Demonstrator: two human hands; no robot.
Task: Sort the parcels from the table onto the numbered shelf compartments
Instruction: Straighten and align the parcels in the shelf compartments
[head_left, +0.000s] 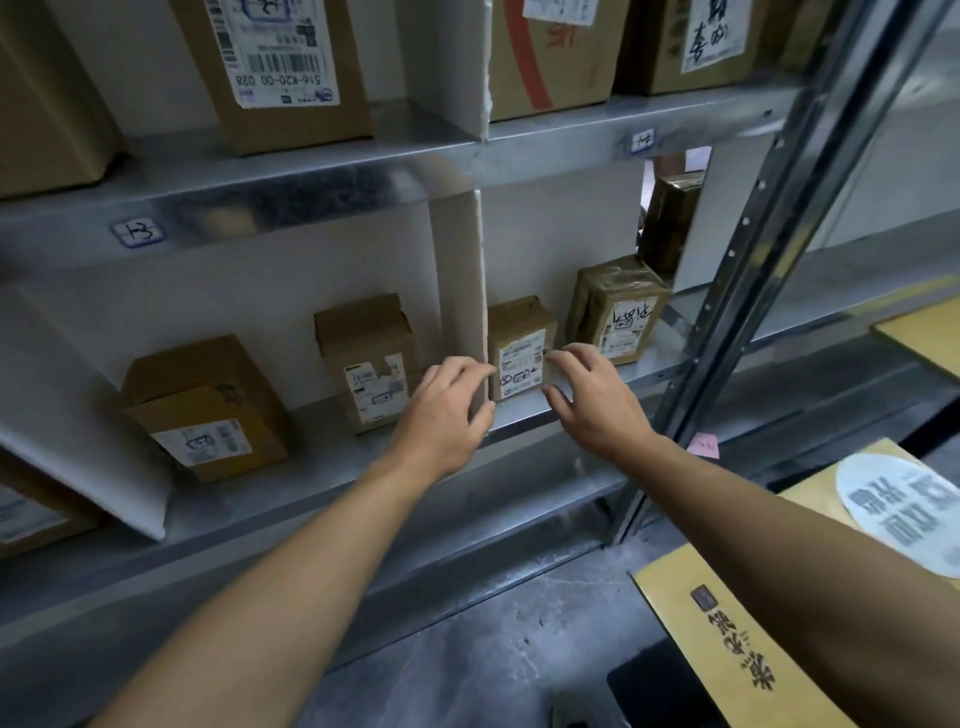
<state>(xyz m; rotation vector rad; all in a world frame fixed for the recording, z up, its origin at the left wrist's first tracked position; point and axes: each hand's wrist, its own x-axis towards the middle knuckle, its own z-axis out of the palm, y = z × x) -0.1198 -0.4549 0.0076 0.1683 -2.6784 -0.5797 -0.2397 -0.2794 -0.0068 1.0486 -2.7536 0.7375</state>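
Note:
A small brown parcel (519, 353) with a white label stands on the metal shelf (524, 415), just right of a white divider (460, 291). My left hand (447, 410) hovers at the divider's front edge, fingers loosely spread, holding nothing. To the right of the parcel is my right hand (587, 400), fingers relaxed, fingertips close to the parcel's right side; I cannot tell if they touch. A taped parcel (615, 306) stands further right in the same compartment. Two parcels (208, 405) (371, 358) stand in the compartment marked 13 (137, 232).
The upper shelf holds large cartons (280, 62) (550, 52) and a tag (642, 140) reading 14. A slanted metal upright (737, 280) borders the shelf on the right. Yellow boxes (727, 613) lie at the lower right over a grey concrete floor (493, 649).

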